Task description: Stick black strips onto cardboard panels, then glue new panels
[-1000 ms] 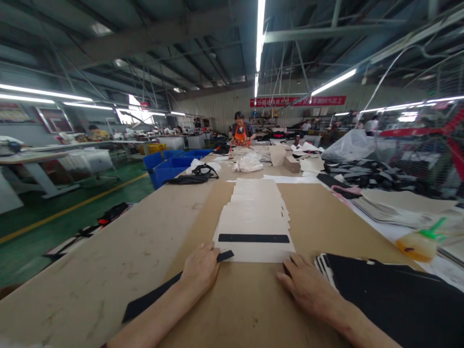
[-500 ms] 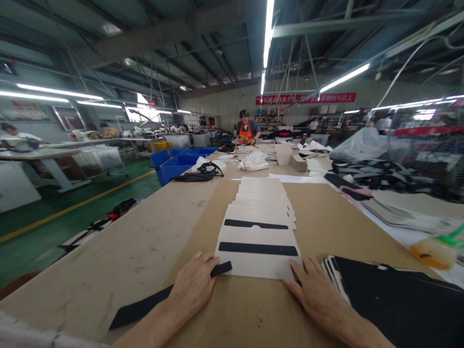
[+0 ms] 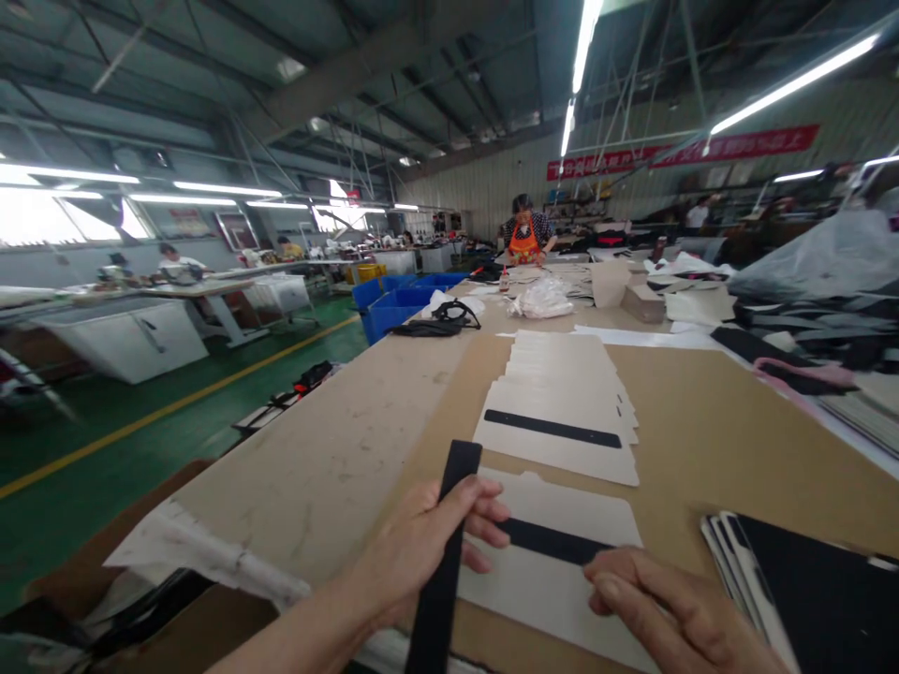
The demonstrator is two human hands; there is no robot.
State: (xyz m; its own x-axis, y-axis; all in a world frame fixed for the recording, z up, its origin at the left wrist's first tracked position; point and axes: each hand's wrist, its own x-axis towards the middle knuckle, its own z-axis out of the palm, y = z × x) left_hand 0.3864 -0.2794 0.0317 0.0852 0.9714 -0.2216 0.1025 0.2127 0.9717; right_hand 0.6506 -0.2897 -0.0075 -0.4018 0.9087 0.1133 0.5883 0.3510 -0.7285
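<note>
My left hand (image 3: 428,548) is closed on a long black strip (image 3: 444,562), lifted off the table and standing almost upright. My right hand (image 3: 674,613) pinches the near right edge of a cream card piece (image 3: 554,501) that carries a black strip (image 3: 554,541) across it. This card piece sits apart from the fanned row of cream card pieces (image 3: 562,393) farther along the brown board (image 3: 702,440). The nearest piece of that row also bears a black strip (image 3: 552,428).
A stack of black sheets (image 3: 807,590) lies at my right. Crumpled white paper (image 3: 203,552) hangs at the table's near left edge. Blue bins (image 3: 397,304), a plastic bag (image 3: 540,300) and card stacks stand farther back. A person in an orange apron (image 3: 524,239) works at the far end.
My left hand has lifted the black strip off the table. The nearest card piece has been pulled toward me, away from the row, with my right hand now gripping it. The view turned left.
</note>
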